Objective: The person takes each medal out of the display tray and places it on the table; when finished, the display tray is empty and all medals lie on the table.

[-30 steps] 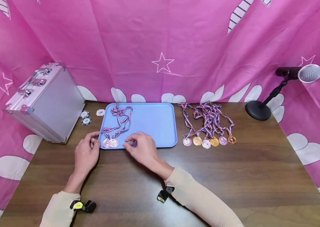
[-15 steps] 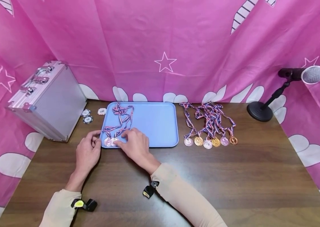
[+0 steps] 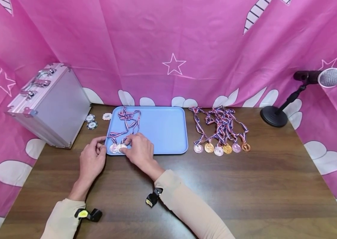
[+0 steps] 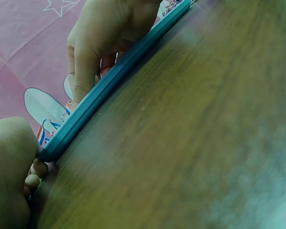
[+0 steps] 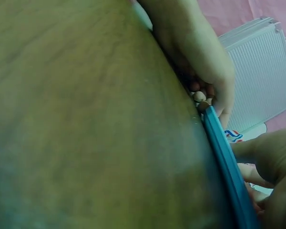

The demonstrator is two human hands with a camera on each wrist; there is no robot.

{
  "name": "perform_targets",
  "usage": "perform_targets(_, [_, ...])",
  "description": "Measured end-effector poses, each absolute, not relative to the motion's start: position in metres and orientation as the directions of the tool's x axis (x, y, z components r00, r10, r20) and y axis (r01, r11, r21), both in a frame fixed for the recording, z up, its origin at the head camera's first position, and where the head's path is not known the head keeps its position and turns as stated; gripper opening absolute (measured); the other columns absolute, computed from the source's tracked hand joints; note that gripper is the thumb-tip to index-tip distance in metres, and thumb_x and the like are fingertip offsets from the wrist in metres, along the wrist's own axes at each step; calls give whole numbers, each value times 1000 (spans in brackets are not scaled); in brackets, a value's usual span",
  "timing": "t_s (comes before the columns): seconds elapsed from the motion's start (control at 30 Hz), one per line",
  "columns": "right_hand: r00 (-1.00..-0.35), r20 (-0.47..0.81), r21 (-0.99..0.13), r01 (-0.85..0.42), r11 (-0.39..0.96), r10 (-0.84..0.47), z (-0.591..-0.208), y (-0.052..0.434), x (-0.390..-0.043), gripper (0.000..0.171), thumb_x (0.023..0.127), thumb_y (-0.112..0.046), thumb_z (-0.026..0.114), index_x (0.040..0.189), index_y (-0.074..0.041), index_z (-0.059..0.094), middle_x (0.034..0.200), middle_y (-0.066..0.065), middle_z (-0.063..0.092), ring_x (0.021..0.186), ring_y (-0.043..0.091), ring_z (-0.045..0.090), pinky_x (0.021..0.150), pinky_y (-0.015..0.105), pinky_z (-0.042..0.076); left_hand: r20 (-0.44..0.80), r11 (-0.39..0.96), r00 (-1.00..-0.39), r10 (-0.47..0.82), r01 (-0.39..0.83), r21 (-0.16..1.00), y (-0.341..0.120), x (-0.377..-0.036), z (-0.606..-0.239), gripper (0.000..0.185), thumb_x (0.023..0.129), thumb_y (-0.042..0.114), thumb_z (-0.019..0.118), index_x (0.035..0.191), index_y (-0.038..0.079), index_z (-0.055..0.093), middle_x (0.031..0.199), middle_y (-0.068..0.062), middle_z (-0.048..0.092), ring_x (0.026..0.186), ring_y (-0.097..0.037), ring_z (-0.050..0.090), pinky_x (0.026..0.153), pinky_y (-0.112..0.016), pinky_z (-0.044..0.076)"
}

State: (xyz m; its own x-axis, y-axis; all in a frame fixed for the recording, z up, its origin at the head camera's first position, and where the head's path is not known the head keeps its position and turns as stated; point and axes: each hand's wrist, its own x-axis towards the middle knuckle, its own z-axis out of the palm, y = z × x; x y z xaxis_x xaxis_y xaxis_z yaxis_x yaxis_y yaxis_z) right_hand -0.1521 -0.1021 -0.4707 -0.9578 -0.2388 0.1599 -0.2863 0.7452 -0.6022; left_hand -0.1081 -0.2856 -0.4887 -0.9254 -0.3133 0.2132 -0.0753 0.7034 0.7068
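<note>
Two silver-coloured medals with striped ribbons lie on the blue tray [image 3: 168,131], near its front left corner. My right hand [image 3: 140,149] is over the tray and pinches the right one of this pair, a silver medal [image 3: 121,147], between thumb and fingers; its fingertips are partly hidden. The left silver medal [image 3: 113,148] lies right against it, its ribbon [image 3: 117,134] running back across the tray. At the tray's left edge, my left hand [image 3: 92,161] grips the corner with curled fingers [image 5: 200,97], seen from the side in the right wrist view.
Several more medals [image 3: 218,151] lie in a row right of the tray, their ribbons [image 3: 223,124] tangled behind. A silver case [image 3: 55,106] stands at left, with poker chips [image 3: 92,124] beside it. A microphone on a stand [image 3: 276,116] is at back right.
My right hand has moved left from beside the two medals and its thumb and fingers have come onto the right one. The left hand stays at the tray's edge.
</note>
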Motion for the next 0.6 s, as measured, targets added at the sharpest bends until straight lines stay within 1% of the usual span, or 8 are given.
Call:
perform_targets(0.07, [-965, 114, -627, -253, 737, -235, -467, -102, -153, 26, 87, -43, 96, 94, -23, 83, 94, -8, 68, 82, 8, 62, 66, 27, 47, 214, 704, -925, -314, -76, 706, -286, -107, -488, 37, 105, 7, 58, 139, 3, 72, 91, -15, 63, 85, -29, 52, 77, -41, 35])
perform_targets(0.17, [-970, 82, -687, -221, 692, -229, -469, -103, -157, 20, 87, -38, 97, 88, -25, 81, 89, -13, 67, 81, 4, 60, 69, 25, 47, 213, 708, -924, -319, -83, 702, -288, -106, -487, 37, 105, 7, 57, 139, 3, 72, 91, -14, 62, 85, -28, 52, 76, -40, 35])
perform_targets(0.27, [-967, 85, -776, -214, 593, -239, -476, -102, -163, 20, 89, -29, 95, 83, -25, 77, 80, -17, 67, 76, -1, 60, 69, 22, 47, 218, 709, -920, -327, -86, 700, -289, -105, -486, 37, 104, 7, 58, 138, 3, 72, 90, -13, 61, 85, -27, 52, 76, -40, 34])
perform_targets(0.37, [-969, 95, -869, -193, 456, -229, -474, -92, -164, 19, 91, -20, 92, 85, -21, 75, 75, -15, 70, 71, 0, 64, 68, 21, 50, 220, 709, -919, -326, -84, 700, -289, -106, -487, 37, 104, 6, 58, 137, 4, 73, 90, -14, 62, 84, -27, 52, 76, -40, 35])
perform_targets(0.47, [-977, 112, -924, -169, 343, -182, -462, -72, -161, 13, 92, -11, 89, 91, -13, 76, 77, -6, 73, 67, 2, 65, 66, 22, 55, 216, 707, -922, -322, -82, 702, -287, -107, -488, 36, 104, 7, 58, 137, 4, 73, 91, -14, 62, 85, -27, 52, 76, -40, 35])
perform_targets(0.57, [-983, 135, -951, -164, 261, -126, -458, -52, -162, 8, 93, -5, 86, 98, -7, 80, 80, 2, 75, 65, 1, 64, 61, 20, 55, 211, 704, -924, -320, -82, 705, -285, -108, -488, 36, 104, 7, 58, 137, 3, 72, 92, -15, 63, 86, -28, 52, 77, -41, 35])
perform_targets(0.6, [-984, 133, -958, -159, 237, -121, -453, -45, -162, 9, 94, -2, 84, 102, -3, 80, 82, 8, 77, 65, 2, 65, 60, 21, 56, 212, 704, -924, -319, -81, 706, -285, -108, -488, 36, 105, 8, 57, 137, 3, 72, 92, -15, 63, 86, -28, 52, 77, -41, 35])
